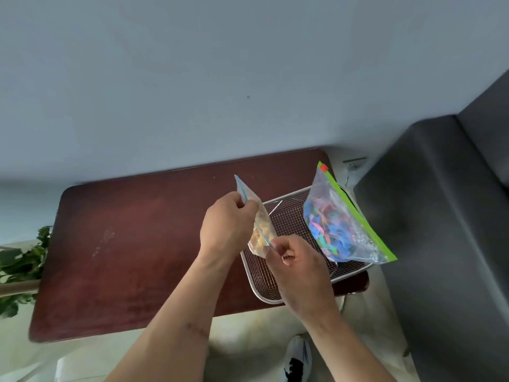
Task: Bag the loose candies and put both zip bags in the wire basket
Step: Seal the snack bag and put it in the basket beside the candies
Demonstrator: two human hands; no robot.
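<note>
Clear plastic, blue zip strip: the small zip bag [260, 230] is held up between both hands, above the near-left corner of the wire basket [278, 297]. Left hand [227, 228] pinches the upper end of the zip strip, thumb and fingertips closed on it. Right hand [296, 259] pinches the lower end of the same strip, fingers curled tight. Between the two grips the strip runs taut on a diagonal. Pale yellowish candies [261, 234] sit inside, bunched below the strip, to the basket side of the left hand. Cannot tell whether the seal is fully pressed along its length.

Second bag [338, 224], with green zip edge and a red slider at its top corner, holds multicoloured pieces. It leans tilted in the basket's far-right part, well to the right of both grips, upper edge above the rim.

No loose candies visible on the dark red table [124, 244].

Step in hand, by judgement: closing the blue-strip bag; bagging appears done, one bag already in the basket.

Next move calls for: run a pinch along the strip from one grip to the other until sealed, then lower the bag onto the mesh directly below the right hand, clear of the leaning bag so it does not topple.
</note>
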